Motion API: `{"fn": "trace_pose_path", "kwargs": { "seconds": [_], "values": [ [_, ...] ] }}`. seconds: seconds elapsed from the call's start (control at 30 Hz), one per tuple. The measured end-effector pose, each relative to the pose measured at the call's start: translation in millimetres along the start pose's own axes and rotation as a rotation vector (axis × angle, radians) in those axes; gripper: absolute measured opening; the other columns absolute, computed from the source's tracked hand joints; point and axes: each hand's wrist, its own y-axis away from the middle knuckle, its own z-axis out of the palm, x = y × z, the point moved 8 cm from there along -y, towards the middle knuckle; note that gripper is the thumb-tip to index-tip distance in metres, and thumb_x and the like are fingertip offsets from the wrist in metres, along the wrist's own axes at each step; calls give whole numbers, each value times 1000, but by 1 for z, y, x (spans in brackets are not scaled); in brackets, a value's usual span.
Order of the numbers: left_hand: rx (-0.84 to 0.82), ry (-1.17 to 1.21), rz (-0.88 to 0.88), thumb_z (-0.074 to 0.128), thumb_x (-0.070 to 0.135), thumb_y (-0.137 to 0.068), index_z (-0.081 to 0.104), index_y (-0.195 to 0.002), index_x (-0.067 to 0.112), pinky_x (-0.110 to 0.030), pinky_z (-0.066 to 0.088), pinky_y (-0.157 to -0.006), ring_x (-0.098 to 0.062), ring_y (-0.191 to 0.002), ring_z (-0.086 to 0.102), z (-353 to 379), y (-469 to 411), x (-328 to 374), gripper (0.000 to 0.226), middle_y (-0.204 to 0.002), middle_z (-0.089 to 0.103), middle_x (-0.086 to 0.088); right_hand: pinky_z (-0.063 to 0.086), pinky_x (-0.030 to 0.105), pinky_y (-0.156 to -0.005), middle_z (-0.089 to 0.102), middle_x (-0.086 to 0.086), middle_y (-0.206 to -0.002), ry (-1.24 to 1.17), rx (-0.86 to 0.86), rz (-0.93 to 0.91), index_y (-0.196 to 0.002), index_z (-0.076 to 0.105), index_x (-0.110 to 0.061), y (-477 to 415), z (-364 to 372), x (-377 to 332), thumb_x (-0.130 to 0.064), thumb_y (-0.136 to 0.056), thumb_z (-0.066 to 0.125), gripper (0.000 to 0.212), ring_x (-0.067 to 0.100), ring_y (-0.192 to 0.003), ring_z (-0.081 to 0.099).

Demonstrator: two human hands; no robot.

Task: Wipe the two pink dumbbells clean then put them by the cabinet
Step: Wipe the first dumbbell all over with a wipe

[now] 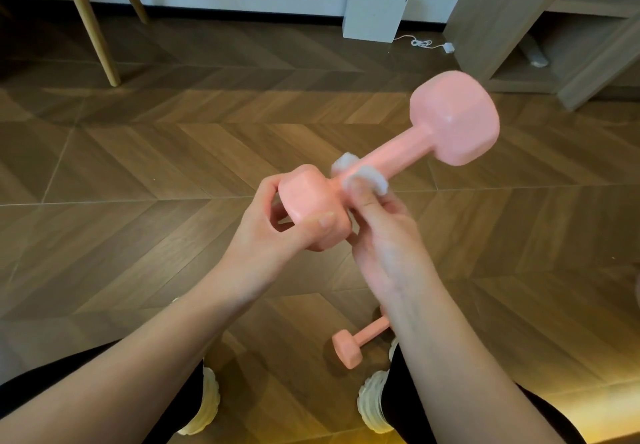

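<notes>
1. Pink, smooth-coated dumbbell with faceted heads (398, 152) is held up in the air over the floor, tilted so that its far head points up and to the right, toward the cabinet.
2. Left hand (277, 232) grips the near head, with fingers and thumb curled round it.
3. Right hand (384, 232) pinches a small white wipe (367, 176) wrapped round the handle just beside the near head, with the thumb pressed on top.
4. Second pink dumbbell of the same shape (349, 346) lies on the floor between the person's feet. Its far end is hidden behind the right forearm.
5. Light wooden cabinet with open compartments (502, 20) stands at the upper right, well apart from both dumbbells. Its lowest compartment holds a small grey and white object (536, 59), too blurred to tell what it is.
6. White square box (374, 13) leans against the white wall, and a white cable (422, 43) trails from it to a small plug (449, 47) on the floor.
7. Brown wooden floor laid in a chevron pattern (173, 166) fills the room, edged by a dark skirting board.
8. Two pale wooden furniture legs (93, 24) slant down at the upper left.
9. White chunky shoes (204, 398) and black trousers show at the bottom.
</notes>
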Motion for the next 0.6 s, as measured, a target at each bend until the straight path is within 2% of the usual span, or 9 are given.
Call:
{"fn": "trace_pose_path", "kwargs": {
  "seconds": [0.1,0.17,0.23,0.3,0.4,0.47,0.53,0.6],
  "values": [
    [-22,-1,-3,76,47,-59,53,-118,29,-36,61,-76,-13,-102,67,0,-1,0,66,-101,69,18,56,32,-86,75,3,-110,37,29,-2,-95,79,-25,3,1,5,-35,-55,83,42,17,-104,69],
    [-45,9,-23,77,46,-59,54,-119,27,-31,59,-73,-10,-97,68,0,-3,-1,66,-98,71,17,54,39,-97,76,2,-108,-4,29,-13,-94,79,-24,3,-1,2,-29,-61,80,34,17,-105,70],
    [-73,17,-51,77,45,-61,54,-122,23,-32,58,-72,-10,-93,68,1,-4,-3,68,-97,71,12,44,47,-109,75,2,-106,-28,17,-30,-95,79,-21,3,-5,-2,-25,-68,77,27,15,-103,68],
    [-94,12,-78,76,46,-62,52,-125,18,-36,57,-72,-13,-90,68,3,-5,-6,73,-98,71,7,40,46,-108,72,3,-103,-59,18,-45,-99,76,-17,1,-12,-8,-24,-74,73,26,18,-103,64],
    [-120,61,-164,73,51,-63,49,-130,13,-37,56,-68,-23,-78,70,4,-5,-13,81,-101,70,-11,47,40,-98,69,7,-113,-164,62,-84,-121,65,-14,-3,-25,-26,-29,-72,75,51,19,-108,66],
    [-190,102,-235,65,57,-68,50,-131,8,-35,55,-64,-25,-68,68,10,-1,-15,81,-96,69,-20,55,40,-92,72,7,-118,-232,80,-103,-129,61,-21,-5,-33,-35,-34,-55,88,80,19,-107,71],
    [-245,167,-288,55,63,-76,62,-119,6,-34,56,-58,-25,-61,64,17,2,-15,71,-91,67,-25,57,42,-92,73,6,-114,-249,40,-104,-132,60,-24,-5,-30,-39,-38,-40,97,101,19,-106,72],
    [-258,226,-325,44,64,-84,68,-106,7,-34,55,-54,-27,-55,62,22,3,-15,66,-85,65,-30,55,41,-94,71,4,-109,-215,-13,-112,-130,60,-23,-5,-24,-36,-41,-42,95,96,16,-102,72]
  ]
}}
